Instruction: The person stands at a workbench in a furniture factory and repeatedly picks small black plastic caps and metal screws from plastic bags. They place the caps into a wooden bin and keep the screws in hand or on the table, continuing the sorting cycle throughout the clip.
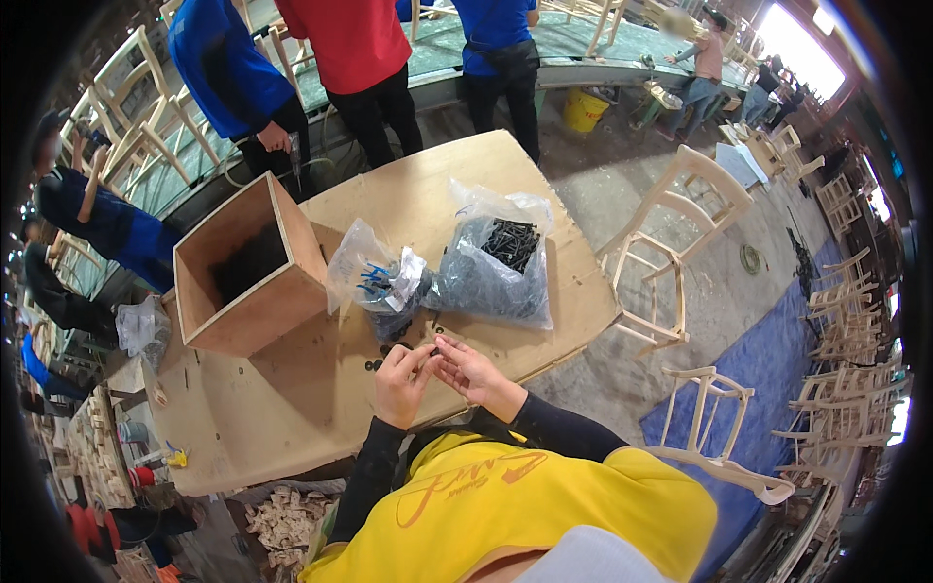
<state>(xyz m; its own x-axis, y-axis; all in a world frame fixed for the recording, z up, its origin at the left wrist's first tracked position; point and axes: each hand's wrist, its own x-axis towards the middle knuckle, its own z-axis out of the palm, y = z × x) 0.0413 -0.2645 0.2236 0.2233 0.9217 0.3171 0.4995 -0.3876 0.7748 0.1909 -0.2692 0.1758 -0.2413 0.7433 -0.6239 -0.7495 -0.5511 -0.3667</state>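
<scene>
My left hand point(399, 382) and my right hand point(470, 372) meet over the near edge of the table, fingertips pinched together around a small dark piece point(434, 352). It looks like a bolt or washer, but fingers cover most of it. Several small black round washers point(373, 365) lie on the tabletop beside my left hand. Just beyond stands a clear plastic bag point(394, 316) of dark small parts, with blue-ended items point(373, 279) at its mouth. To its right a larger clear bag point(486, 301) lies open, full of black bolts point(511, 245).
A wooden box point(233, 321) with dark contents stands on the cardboard-topped table point(282, 418), left. Wooden chairs point(671, 209) are on the floor to the right. Beyond the table, people in blue and red shirts point(345, 44) stand at a green workbench point(573, 34), near a yellow bucket point(584, 111).
</scene>
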